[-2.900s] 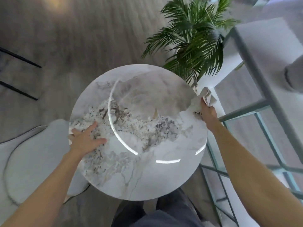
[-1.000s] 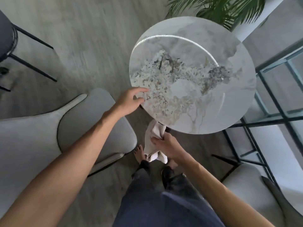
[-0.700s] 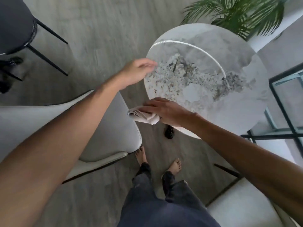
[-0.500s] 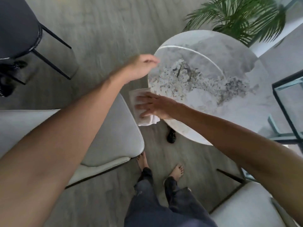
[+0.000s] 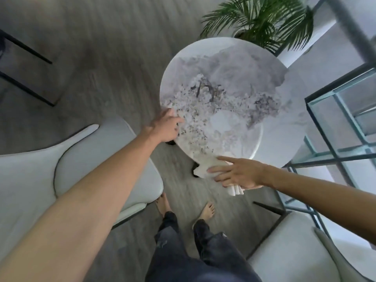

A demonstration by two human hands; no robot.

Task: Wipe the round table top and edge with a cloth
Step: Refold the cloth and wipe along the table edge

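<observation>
One cloth (image 5: pixel 205 166) lies under the flat right hand (image 5: pixel 237 173), on the table (image 5: pixel 234 64) rim.

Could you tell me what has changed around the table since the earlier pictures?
The right hand has carried the white cloth from the far rim by the palm plant, round the near edge, and now presses it there with fingers spread. The left hand has stayed on the left rim of the round marble table, steadying it. The cloth has never left the right hand.
</observation>
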